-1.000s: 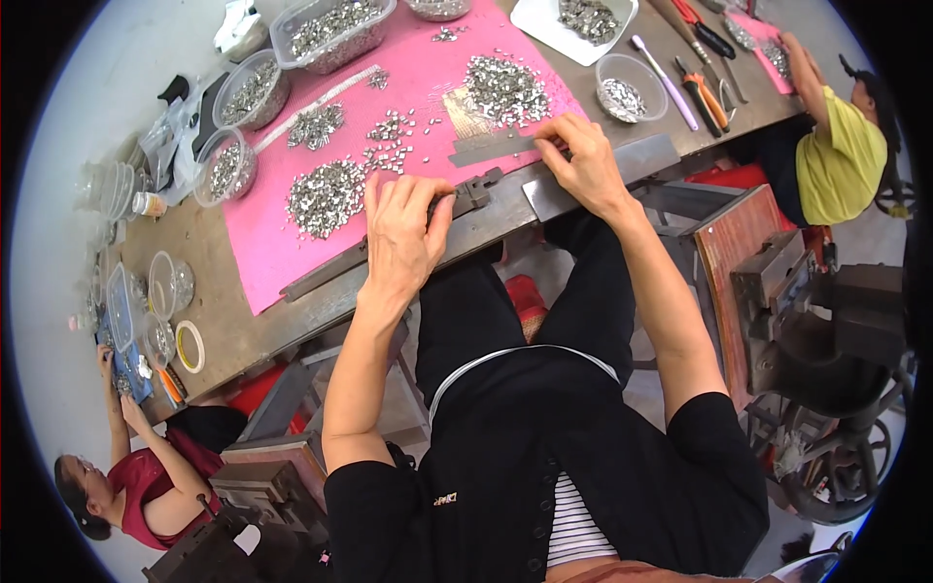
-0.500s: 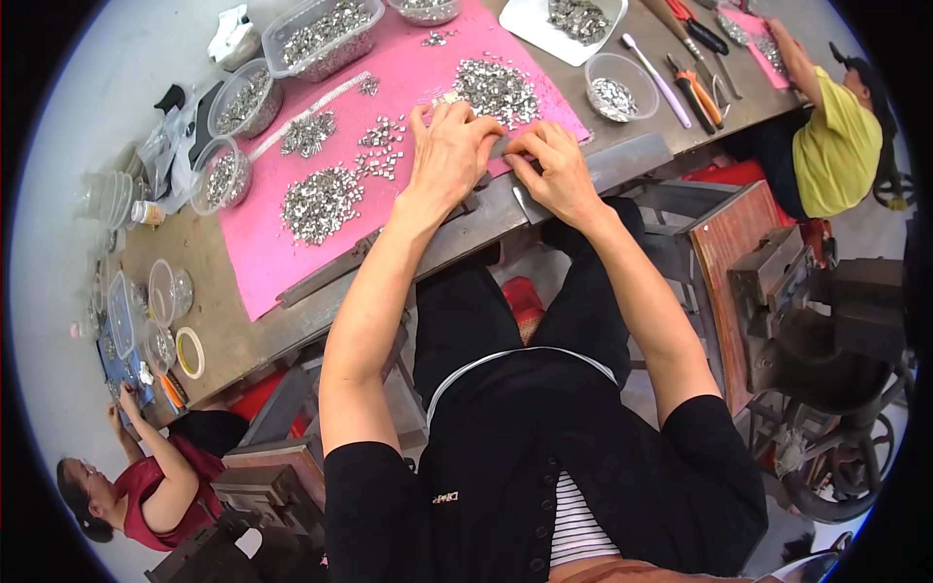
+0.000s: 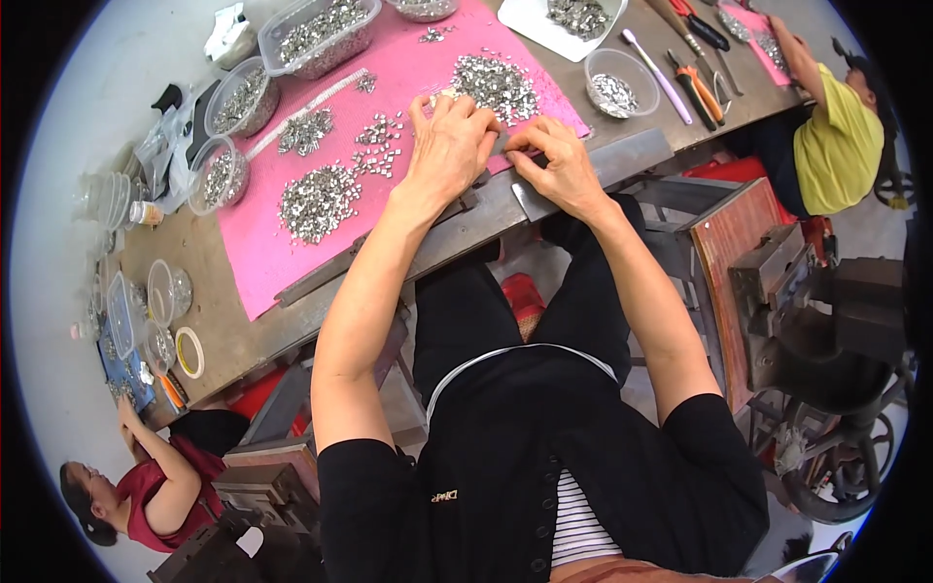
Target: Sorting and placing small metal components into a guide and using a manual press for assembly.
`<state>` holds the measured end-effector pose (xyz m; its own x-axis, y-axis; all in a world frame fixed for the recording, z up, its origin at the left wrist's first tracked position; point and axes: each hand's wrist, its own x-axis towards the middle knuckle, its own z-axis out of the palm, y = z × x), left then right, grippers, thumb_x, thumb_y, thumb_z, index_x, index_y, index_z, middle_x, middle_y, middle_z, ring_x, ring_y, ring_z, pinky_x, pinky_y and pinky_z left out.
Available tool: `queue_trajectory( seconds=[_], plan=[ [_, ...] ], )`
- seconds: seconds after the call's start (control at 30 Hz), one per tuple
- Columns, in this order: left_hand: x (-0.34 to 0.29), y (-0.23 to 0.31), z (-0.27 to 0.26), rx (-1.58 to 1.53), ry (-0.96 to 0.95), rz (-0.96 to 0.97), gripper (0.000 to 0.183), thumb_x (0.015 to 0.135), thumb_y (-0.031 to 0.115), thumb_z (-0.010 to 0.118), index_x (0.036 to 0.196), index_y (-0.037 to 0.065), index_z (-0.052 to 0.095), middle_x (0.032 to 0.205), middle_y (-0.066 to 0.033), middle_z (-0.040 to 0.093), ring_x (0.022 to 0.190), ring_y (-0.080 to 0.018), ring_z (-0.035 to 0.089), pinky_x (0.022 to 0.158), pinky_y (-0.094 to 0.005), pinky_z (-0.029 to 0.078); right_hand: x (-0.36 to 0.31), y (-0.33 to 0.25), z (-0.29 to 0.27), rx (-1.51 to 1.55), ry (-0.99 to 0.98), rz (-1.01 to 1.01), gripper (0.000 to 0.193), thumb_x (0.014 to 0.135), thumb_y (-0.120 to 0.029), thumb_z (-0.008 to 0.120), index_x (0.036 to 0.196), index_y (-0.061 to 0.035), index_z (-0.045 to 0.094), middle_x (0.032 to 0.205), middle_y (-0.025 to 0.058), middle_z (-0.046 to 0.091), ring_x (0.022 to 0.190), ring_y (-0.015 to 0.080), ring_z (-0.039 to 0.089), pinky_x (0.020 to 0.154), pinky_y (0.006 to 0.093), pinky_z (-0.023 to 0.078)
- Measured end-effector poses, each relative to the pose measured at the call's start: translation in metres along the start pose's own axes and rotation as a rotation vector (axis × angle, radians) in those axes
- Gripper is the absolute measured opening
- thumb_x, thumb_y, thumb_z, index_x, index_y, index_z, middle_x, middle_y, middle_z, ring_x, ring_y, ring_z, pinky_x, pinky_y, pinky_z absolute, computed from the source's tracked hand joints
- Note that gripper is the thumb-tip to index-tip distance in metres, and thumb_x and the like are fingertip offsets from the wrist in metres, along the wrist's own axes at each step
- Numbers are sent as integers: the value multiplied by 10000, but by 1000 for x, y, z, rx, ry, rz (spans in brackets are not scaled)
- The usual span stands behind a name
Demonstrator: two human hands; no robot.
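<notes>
My left hand (image 3: 451, 148) rests over the pink mat with bent fingers, thumb and forefinger drawn together. What they hold is too small to make out. Beside it my right hand (image 3: 558, 167) makes a pinch near the mat's front edge, and anything between its fingertips cannot be told. Just beyond my left fingers lies a pile of small silvery metal pieces (image 3: 498, 85). Other heaps of metal pieces (image 3: 319, 202) are spread to the left on the pink mat (image 3: 255, 255). A flat metal strip (image 3: 530, 202) sits at the table edge below my right hand.
Clear tubs of metal pieces (image 3: 313, 58) stand at the back left. To the right are a round tub (image 3: 589, 95), a lilac-handled brush (image 3: 657, 78) and orange-handled pliers (image 3: 696, 95). One co-worker sits at lower left (image 3: 155, 486), another at upper right (image 3: 838, 146).
My right thumb and forefinger have shifted slightly, opening a dark gap between them and the palm. My left hand stays nearly in place. The co-worker at lower left has lowered their hands.
</notes>
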<state>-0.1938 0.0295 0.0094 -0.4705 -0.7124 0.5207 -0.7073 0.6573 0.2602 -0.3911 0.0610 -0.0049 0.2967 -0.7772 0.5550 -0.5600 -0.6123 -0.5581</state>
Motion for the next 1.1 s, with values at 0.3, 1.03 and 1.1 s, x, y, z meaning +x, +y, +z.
queue_trajectory(
  seconds=[0.3,1.03,1.1],
  plan=[
    [3,-1,-2,25,-30,32,111,875,186,707,966,126,683,918,-36,637,1033,-259,596,1034,-579,319,2,-6,4,-178,-28,-66,134,796,-68,731,885,-73,631,864,63,583,849,250,577,793,385,405],
    [-61,-17,-52,-234,89,-216,69,930,37,634,993,11,648,871,-133,648,843,-306,615,774,-395,488,3,-63,41,-97,-81,-305,187,780,-41,736,920,-59,614,967,58,620,916,260,588,876,385,418],
    [-59,-15,-49,-246,95,-215,68,931,39,635,993,12,647,865,-131,648,839,-305,614,772,-394,488,3,-64,40,-114,-91,-324,183,781,-46,741,919,-57,621,968,58,619,913,261,588,874,384,418]
  ],
)
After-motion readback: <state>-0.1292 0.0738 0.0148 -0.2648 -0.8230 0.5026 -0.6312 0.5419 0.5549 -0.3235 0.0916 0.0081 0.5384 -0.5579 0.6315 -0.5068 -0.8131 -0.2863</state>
